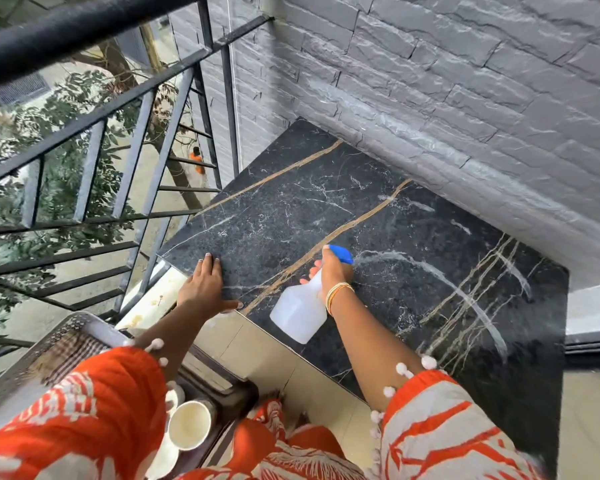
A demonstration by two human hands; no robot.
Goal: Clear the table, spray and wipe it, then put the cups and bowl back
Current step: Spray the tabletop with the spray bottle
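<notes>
The black marble table [291, 209] with tan veins fills the middle of the head view, with nothing standing on it. My right hand [333, 271] grips the neck of a white spray bottle [300, 311] with a blue nozzle, held over the table and pointing right. Pale wet streaks arc across the table's right side. My left hand [205, 285] lies flat on the table's near left corner, fingers straight. A white cup [189, 424] sits on white dishes low at the left, partly hidden by my sleeve.
A black metal railing [118, 140] runs along the left, close to the table's left edge. A grey stone wall [447, 98] backs the table. A perforated metal seat [49, 348] stands at lower left. Beige floor tiles [291, 368] lie below the table's front edge.
</notes>
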